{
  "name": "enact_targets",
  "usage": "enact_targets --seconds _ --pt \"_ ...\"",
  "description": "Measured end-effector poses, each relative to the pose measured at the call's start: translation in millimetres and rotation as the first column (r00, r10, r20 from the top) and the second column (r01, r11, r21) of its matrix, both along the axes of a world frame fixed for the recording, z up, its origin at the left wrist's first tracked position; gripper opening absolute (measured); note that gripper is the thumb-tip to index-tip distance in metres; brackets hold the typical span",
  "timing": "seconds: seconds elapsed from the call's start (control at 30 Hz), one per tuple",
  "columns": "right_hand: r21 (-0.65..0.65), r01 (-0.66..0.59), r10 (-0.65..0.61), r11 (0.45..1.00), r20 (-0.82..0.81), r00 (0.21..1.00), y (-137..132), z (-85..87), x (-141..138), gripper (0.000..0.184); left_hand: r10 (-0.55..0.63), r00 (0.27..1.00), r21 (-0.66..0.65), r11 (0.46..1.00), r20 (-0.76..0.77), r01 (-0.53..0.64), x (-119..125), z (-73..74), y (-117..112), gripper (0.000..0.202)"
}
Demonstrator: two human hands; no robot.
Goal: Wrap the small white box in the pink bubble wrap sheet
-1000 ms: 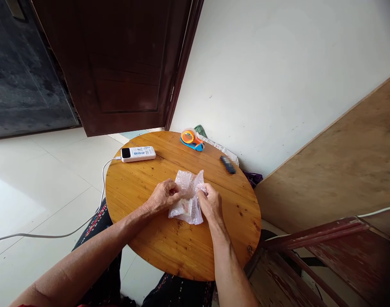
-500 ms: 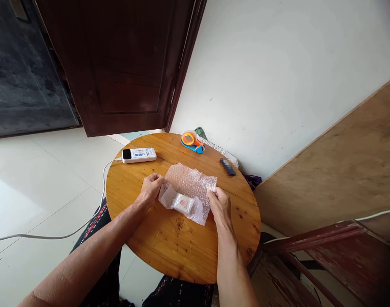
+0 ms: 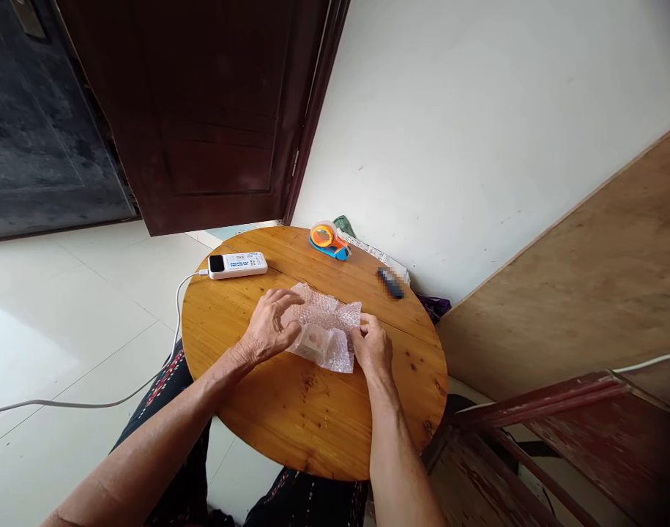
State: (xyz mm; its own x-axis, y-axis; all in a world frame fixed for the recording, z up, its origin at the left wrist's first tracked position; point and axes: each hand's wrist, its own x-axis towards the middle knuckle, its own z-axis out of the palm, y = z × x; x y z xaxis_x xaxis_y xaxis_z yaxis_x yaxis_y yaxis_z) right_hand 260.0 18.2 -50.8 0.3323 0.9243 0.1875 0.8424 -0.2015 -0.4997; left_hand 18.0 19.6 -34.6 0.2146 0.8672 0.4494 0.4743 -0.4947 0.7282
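Observation:
A sheet of clear bubble wrap [image 3: 318, 307] lies crumpled on the round wooden table [image 3: 307, 432]. Near its front edge, a small pale box [image 3: 315, 338] with a reddish mark shows through a layer of the wrap. At the sheet's left side, my left hand [image 3: 273, 322] has its fingers and thumb apart, over or touching the wrap's edge. My right hand [image 3: 372, 342] pinches the right edge of the wrap between thumb and fingers.
An orange and blue tape dispenser [image 3: 330, 241] stands at the table's back. To its right lies a dark, blurred-out object [image 3: 390, 282]. At the back left is a white device [image 3: 238, 265] with a cable [image 3: 179, 307] hanging over the edge. A white wall [image 3: 477, 146] rises behind.
My left hand has let go of the wrap's left edge and spread its fingers, moving right. The wrap's front part now covers the box, and my right hand has shifted slightly left.

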Motion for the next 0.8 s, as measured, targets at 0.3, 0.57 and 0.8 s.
enact_targets --seconds 0.3,0.57,0.8 --pt "-0.045 -0.001 0.001 0.999 -0.001 1.0 -1 2.8 -3 0.032 -0.432 0.877 -0.159 0.9 -0.21 0.405 21 18.3 13 0.031" --pt "-0.08 0.046 -0.043 0.996 0.033 0.999 -1 5.4 -6 0.035 -0.332 0.767 -0.059 0.931 -0.55 0.361 -8 17.3 -79 0.023" --pt "-0.13 0.076 -0.06 0.989 0.124 0.99 -4 7.3 -10 0.031 -0.448 0.704 -0.229 0.892 -0.551 0.389 -23 13.8 -113 0.015"
